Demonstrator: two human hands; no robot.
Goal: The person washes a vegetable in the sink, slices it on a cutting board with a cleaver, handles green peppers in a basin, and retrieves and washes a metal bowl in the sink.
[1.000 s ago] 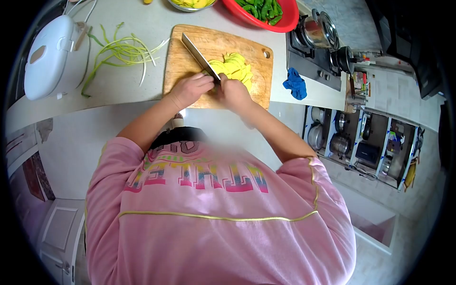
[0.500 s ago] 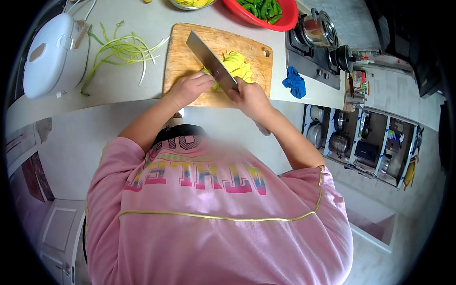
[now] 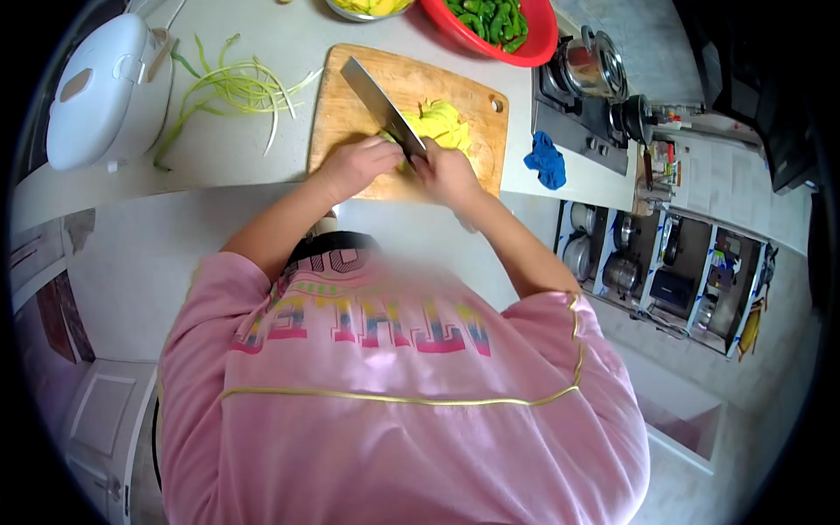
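Observation:
A cleaver is in my right hand, its fingers wrapped around the handle. The broad blade slants up and left over the wooden cutting board. My left hand lies at the near part of the board, fingers curled and held together against a yellow-green vegetable piece beside the blade. Most of that piece is hidden by the fingers and the blade. Just right of the blade, thin yellow slices lie in an overlapping pile.
Long pale-green strands lie left of the board, beside a white lidded appliance. Behind the board stand a bowl of yellow slices and a red basin of green peppers. A blue cloth lies near the stove.
My right hand and the cleaver's handle end have shifted slightly left, closer to my left hand. The whole view has also moved a little, so the board appears farther right.

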